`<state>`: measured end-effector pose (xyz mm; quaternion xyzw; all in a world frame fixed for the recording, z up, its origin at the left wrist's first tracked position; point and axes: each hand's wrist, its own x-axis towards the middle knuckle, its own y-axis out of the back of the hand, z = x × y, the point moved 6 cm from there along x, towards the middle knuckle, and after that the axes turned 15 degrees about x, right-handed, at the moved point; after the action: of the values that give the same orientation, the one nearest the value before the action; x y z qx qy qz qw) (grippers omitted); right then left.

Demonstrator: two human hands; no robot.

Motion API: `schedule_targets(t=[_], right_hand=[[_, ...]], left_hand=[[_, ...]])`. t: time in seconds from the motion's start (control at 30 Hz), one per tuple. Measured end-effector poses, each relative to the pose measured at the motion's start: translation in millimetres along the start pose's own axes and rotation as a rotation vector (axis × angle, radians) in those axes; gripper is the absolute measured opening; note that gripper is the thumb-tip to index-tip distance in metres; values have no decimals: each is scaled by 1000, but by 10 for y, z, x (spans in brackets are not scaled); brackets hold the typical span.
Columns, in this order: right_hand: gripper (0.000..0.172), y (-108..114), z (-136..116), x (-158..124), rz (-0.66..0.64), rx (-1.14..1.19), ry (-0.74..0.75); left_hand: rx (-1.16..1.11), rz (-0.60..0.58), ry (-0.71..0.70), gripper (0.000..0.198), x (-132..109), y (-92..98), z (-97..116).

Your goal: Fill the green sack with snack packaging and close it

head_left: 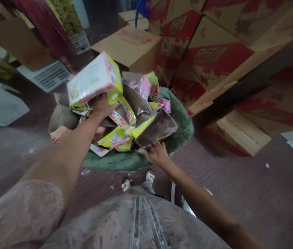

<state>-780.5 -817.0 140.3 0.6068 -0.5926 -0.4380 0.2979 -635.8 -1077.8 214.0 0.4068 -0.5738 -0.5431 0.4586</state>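
Observation:
My left hand point(104, 103) is closed on a pink, white and green carton point(94, 80), held tilted above a heap of flattened yellow-green and pink packets point(122, 133). The heap lies on a round green mat point(180, 119) on the floor. My right hand point(157, 153) grips the near edge of a brown flattened piece of packaging point(157, 128) at the heap's right side. More pink and green packets point(149, 88) stick up at the back of the heap.
Red-printed cardboard boxes point(209, 55) are stacked at the right and back. A plain brown box point(131, 46) stands behind the heap. Flat cardboard and white sheets point(49, 74) lie at the left. My feet point(137, 180) stand at the mat's near edge.

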Motion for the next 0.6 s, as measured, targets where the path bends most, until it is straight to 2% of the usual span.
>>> schedule_targets(t=[0.07,0.13,0.33,0.4,0.5,0.6], right_hand=[[57,-28,-30,-233,-99,-35,125],[47,49,-41,-418,-148,-53,184],[30,629,-33,-729,-139,-34,150],[25,820,-124,-819,-167,89,150],[19,1023,-398,-905,-202,377,196],[20,1118,-617,-840,-49,506,176]], left_hand=[[-11,20,-12,77,34,-29,-3],[-16,38,-25,75,63,-59,-16],[-32,42,-26,82,51,-89,-26],[-32,35,-28,84,15,-68,-14],[-29,-6,-35,80,-88,-46,-18],[-58,-33,-141,66,-285,-29,21]])
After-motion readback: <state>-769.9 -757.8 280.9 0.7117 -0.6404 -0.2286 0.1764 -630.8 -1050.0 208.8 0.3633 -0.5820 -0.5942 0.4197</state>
